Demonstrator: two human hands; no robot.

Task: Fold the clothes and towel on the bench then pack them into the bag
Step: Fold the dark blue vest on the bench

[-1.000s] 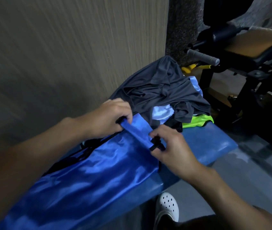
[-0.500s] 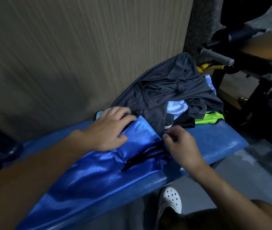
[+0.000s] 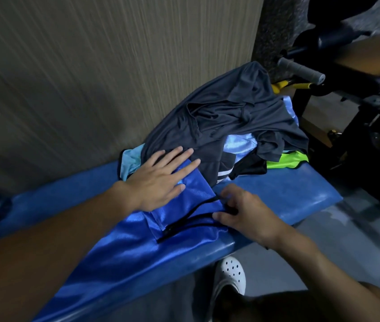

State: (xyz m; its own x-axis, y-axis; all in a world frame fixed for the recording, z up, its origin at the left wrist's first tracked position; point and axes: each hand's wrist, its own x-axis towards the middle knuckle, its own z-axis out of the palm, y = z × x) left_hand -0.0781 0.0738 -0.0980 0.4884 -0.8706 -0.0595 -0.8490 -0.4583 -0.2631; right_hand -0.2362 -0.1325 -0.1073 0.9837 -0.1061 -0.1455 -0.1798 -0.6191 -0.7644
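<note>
Pressing down flat at the centre of the frame, the left hand [image 3: 161,180] lies with its fingers straight and spread wide on the folded-over top of the shiny blue satin drawstring bag [image 3: 138,247], and the fingertips reach past the bag's edge onto the crumpled dark grey shirt [image 3: 219,117]. Just right of it, the right hand [image 3: 247,214] has its fingers curled in tight, pinching the thin black drawstring cord [image 3: 191,219] where it runs across the bag's mouth. The bag itself stretches from the lower left of the frame up to the middle, lying along the padded blue bench [image 3: 288,189]. And there's the laundry, piled unfolded on the bench right behind both hands: the grey shirt heaped on top and leaning up toward the wood-grain beige wall [image 3: 91,77], a glossy light blue garment [image 3: 240,145] peeking out beneath it, a pale blue cloth [image 3: 129,161] poking out at the pile's left edge beside the left wrist, a black garment with white stripes [image 3: 225,173] just above the right hand, and a neon yellow-green garment [image 3: 286,160] at the pile's right end. Which piece is the towel, you can't tell from here. Down at the bottom centre, a white perforated clog [image 3: 230,275] stands on the grey floor under the bench edge. Upper right, a black exercise machine shows a grey foam handle [image 3: 300,69] and a tan padded seat [image 3: 370,54].
</note>
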